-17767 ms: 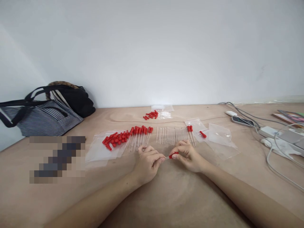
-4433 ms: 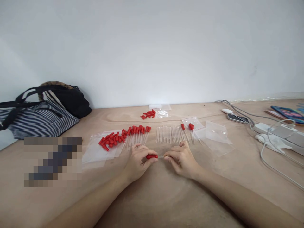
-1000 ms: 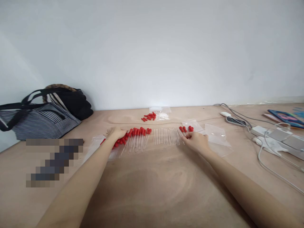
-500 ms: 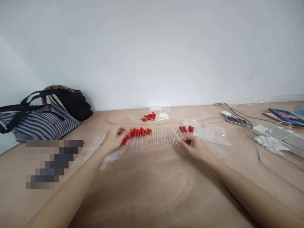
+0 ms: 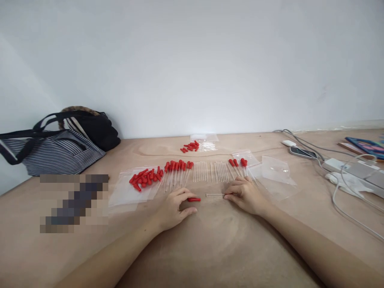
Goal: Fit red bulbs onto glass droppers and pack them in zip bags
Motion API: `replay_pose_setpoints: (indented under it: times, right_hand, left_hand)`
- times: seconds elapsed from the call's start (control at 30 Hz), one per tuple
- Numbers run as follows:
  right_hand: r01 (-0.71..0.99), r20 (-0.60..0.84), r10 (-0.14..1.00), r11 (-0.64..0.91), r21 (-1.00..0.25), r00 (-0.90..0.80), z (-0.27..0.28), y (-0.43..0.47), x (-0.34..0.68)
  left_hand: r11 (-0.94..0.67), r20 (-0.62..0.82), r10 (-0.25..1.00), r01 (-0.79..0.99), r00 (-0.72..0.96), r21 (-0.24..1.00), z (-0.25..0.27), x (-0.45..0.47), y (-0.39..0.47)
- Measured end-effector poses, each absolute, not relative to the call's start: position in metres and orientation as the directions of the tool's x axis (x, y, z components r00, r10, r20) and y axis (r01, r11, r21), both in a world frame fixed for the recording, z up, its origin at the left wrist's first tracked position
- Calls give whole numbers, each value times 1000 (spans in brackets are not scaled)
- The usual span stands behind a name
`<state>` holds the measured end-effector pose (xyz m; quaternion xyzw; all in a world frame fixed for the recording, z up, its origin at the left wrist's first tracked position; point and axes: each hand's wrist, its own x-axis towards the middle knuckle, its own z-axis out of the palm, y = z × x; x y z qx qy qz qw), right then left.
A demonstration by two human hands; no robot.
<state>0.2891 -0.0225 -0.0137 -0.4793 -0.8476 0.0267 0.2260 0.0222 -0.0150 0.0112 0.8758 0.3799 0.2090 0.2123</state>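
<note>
My left hand (image 5: 177,208) rests low over the table, thumb and fingers apart. A red rubber dropper bulb (image 5: 195,199) lies at its index fingertip, apart from the thumb. My right hand (image 5: 247,196) pinches a thin clear glass pipette tube (image 5: 214,195), whose bare end points left toward that bulb. Beyond the hands, bare tubes (image 5: 220,172) lie in a row. To their left are droppers with red bulbs (image 5: 179,166), and a few more capped droppers (image 5: 243,163) lie behind my right hand. Loose red bulbs (image 5: 145,178) sit on a clear plastic bag (image 5: 126,192) at the left.
Farther back lie small red bulbs (image 5: 190,147) and thin tubes on a bag (image 5: 207,145). Clear bags (image 5: 277,172) spread to the right. Cables and a power strip (image 5: 357,172) occupy the right side; a striped bag (image 5: 63,152) stands at the left.
My left hand has moved from the bulb pile toward the near centre, where a red bulb now shows. My right hand has come slightly nearer, with a tube drawn from the row.
</note>
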Motion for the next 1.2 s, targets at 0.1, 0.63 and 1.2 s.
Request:
replay_pose_setpoints:
  times: [0.1, 0.63, 1.2]
  right_hand:
    - [794, 323, 844, 523, -311, -429, -14, -21, 290]
    - [794, 455, 806, 536, -286, -380, -21, -21, 262]
    - [680, 537, 741, 635, -367, -403, -13, -38, 249]
  left_hand:
    - [-565, 180, 791, 585, 585, 582, 9, 25, -15]
    - [-496, 290, 865, 602, 410, 626, -18, 51, -14]
    - [-472, 266, 871, 551, 414, 689, -11, 52, -20]
